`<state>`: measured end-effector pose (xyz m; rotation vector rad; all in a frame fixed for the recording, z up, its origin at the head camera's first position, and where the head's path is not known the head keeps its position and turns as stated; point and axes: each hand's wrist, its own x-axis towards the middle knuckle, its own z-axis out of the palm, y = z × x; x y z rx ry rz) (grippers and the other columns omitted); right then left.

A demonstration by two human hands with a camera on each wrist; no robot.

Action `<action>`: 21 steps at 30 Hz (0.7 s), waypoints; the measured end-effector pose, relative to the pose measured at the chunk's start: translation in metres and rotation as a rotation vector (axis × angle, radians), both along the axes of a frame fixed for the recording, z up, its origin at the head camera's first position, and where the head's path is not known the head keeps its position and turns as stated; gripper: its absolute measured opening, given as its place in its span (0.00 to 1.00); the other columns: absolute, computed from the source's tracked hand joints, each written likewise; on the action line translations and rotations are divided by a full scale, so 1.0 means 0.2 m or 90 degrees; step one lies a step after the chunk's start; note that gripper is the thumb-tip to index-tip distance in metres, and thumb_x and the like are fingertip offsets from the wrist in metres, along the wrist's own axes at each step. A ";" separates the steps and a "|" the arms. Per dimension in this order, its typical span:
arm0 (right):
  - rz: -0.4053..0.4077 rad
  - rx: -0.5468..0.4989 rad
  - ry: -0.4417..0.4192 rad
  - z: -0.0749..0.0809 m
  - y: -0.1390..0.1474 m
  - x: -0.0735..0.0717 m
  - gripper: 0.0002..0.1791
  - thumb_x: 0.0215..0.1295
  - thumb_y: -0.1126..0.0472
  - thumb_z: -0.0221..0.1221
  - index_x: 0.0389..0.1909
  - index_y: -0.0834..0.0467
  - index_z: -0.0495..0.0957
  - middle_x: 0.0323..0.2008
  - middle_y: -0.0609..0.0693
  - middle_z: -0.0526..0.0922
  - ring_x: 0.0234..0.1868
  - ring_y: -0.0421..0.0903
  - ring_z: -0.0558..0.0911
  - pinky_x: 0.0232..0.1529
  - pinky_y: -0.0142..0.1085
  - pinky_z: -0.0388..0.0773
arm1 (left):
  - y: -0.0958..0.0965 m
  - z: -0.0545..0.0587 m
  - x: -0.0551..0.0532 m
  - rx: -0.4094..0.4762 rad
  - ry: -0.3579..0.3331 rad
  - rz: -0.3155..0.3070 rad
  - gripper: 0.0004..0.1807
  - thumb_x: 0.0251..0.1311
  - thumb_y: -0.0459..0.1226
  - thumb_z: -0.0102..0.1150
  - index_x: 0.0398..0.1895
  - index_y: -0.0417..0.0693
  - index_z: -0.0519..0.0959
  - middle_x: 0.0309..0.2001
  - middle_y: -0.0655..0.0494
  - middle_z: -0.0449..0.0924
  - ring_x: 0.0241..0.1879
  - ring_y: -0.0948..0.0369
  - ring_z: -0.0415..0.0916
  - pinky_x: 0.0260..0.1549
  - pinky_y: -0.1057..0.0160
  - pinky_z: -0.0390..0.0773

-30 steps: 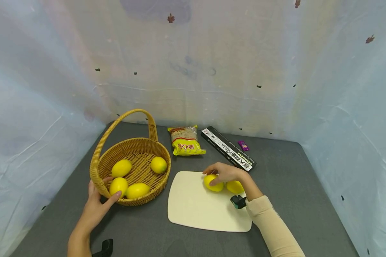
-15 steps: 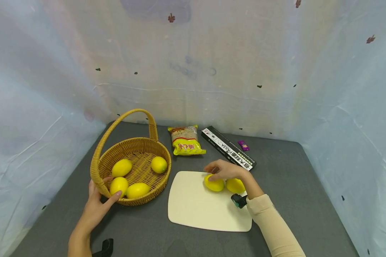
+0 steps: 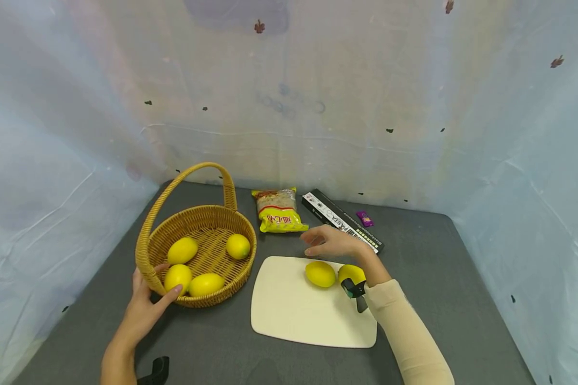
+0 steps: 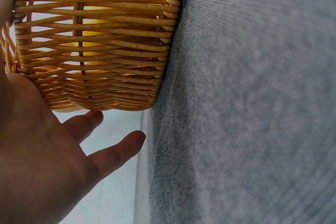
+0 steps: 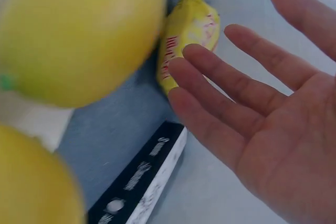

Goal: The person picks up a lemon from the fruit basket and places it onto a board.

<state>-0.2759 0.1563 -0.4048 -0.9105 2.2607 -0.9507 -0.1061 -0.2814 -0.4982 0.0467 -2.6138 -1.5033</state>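
Note:
My left hand [image 3: 142, 310] holds the rim of a wicker basket [image 3: 245, 267] with a tall arched handle. Its thumb lies over the rim, and in the left wrist view two fingers [image 4: 118, 153] stick out beside the woven wall. Several lemons [image 3: 204, 285] lie in the basket. On a cream cutting board [image 3: 303, 321] rest two more, a left lemon [image 3: 320, 274] and a right lemon [image 3: 350, 273], the latter partly behind the wrist strap. My right hand [image 3: 334, 242] hovers above the board's far edge, fingers spread and holding nothing, apart from both lemons in the right wrist view.
Behind the board lie a yellow bag of dry food [image 3: 279, 211], a long black pasta box [image 3: 325, 208] and a small purple packet [image 3: 364, 218]. The dark grey table [image 3: 438, 278] is enclosed by pale plastic sheeting [image 3: 289, 117] at the back and sides.
My right hand has let go of the left lemon on the board and lifted up and away from it. The lemon stays in place. My left hand and the basket have not moved.

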 end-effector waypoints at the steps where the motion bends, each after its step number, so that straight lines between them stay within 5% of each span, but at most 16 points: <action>1: 0.003 -0.002 0.004 0.01 -0.02 -0.01 0.25 0.71 0.59 0.61 0.65 0.65 0.72 0.61 0.63 0.76 0.61 0.62 0.75 0.60 0.48 0.73 | 0.00 0.00 0.00 0.001 0.002 -0.001 0.38 0.68 0.43 0.62 0.76 0.46 0.57 0.77 0.49 0.24 0.73 0.32 0.38 0.49 0.24 0.58; 11: 0.019 -0.016 0.021 0.11 -0.22 -0.04 0.27 0.71 0.57 0.61 0.66 0.63 0.72 0.59 0.57 0.79 0.59 0.54 0.79 0.59 0.44 0.75 | 0.00 0.00 0.00 -0.003 0.003 0.000 0.37 0.68 0.43 0.62 0.76 0.47 0.57 0.77 0.48 0.24 0.72 0.32 0.41 0.49 0.24 0.59; 21: 0.082 -0.065 0.044 0.21 -0.48 -0.07 0.24 0.72 0.60 0.59 0.66 0.63 0.72 0.60 0.60 0.76 0.61 0.57 0.76 0.58 0.39 0.74 | 0.00 -0.01 0.00 0.001 0.020 0.001 0.37 0.67 0.42 0.63 0.75 0.45 0.59 0.77 0.46 0.28 0.72 0.33 0.40 0.50 0.24 0.58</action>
